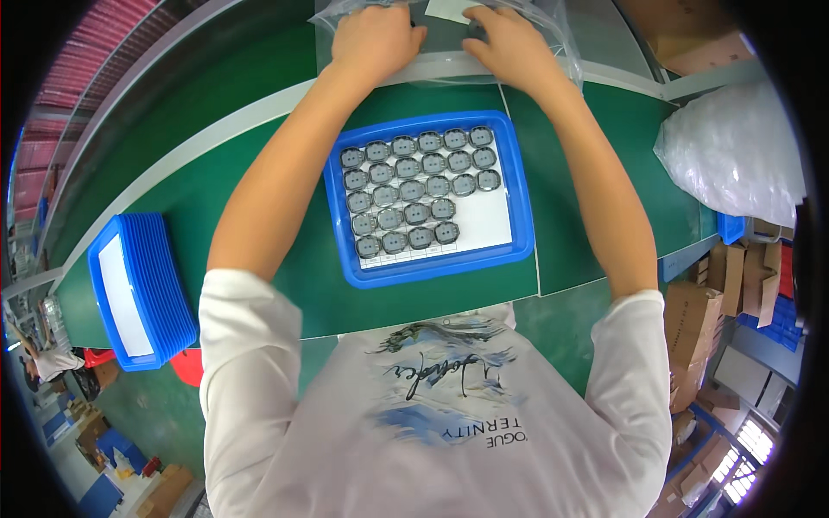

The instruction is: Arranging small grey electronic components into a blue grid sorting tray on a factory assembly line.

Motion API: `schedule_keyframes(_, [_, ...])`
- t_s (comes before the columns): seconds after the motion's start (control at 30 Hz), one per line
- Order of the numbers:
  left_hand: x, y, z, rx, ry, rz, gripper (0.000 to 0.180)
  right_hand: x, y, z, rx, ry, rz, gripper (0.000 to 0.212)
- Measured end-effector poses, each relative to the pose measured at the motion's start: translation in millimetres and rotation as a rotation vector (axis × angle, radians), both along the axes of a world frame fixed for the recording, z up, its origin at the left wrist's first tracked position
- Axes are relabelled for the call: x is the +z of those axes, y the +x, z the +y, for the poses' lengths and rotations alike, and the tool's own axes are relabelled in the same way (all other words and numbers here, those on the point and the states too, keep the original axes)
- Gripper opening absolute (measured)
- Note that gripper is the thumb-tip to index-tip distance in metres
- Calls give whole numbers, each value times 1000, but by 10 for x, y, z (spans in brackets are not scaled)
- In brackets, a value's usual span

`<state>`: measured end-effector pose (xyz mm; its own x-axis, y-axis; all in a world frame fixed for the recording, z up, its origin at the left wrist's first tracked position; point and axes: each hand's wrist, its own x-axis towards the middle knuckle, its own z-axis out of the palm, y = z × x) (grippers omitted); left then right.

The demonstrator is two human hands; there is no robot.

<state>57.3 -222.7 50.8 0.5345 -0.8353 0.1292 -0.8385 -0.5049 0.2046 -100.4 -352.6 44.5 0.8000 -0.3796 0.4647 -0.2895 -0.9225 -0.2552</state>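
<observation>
Both my arms stretch forward over a blue tray (pixel 521 207) to a clear plastic bag (pixel 561 30) at the far edge of the bench. My left hand (pixel 377 41) lies on the bag's left part with its fingers curled; a small dark bit shows by the thumb, but what it holds is hidden. Over the bag's right part, my right hand (pixel 515 50) has thumb and forefinger apart, the forefinger beside a white paper (pixel 449 10). Rows of small grey rounded parts in clear casings (pixel 412 190) sit in the tray on a white sheet (pixel 488 226), bare at its lower right.
A stack of blue trays (pixel 142 293) stands at the left on the green bench (pixel 587 233). A large white plastic bag (pixel 734 155) bulges at the right end. A pale rail (pixel 285 102) runs along the far side. Cardboard boxes (pixel 695 337) stand to the right, beyond the bench.
</observation>
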Motion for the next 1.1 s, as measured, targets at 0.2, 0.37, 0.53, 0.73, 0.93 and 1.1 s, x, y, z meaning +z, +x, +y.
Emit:
schedule_keyframes(0.2, [-350,192,-339,-31,-160,-186,22,-158,252,-309,19,97,260,26])
schedule_keyframes(0.37, [-339,214,-227,-40,-157,-141,24,475,-321,353,27,872,-76,28])
schedule_keyframes(0.53, [-237,134,-222,-98,-120,-75,26,472,-1317,478,471,679,188,23])
schedule_keyframes(0.73, [-317,292,-368,-299,-153,-52,28,142,-1821,800,44,645,201,22])
schedule_keyframes(0.93, [-318,382,-158,-306,-156,-24,23,-31,-1966,1021,-44,389,115,22])
schedule_keyframes(1.1, [-140,308,63,-399,-348,132,31,-44,-2001,982,-67,358,85,18])
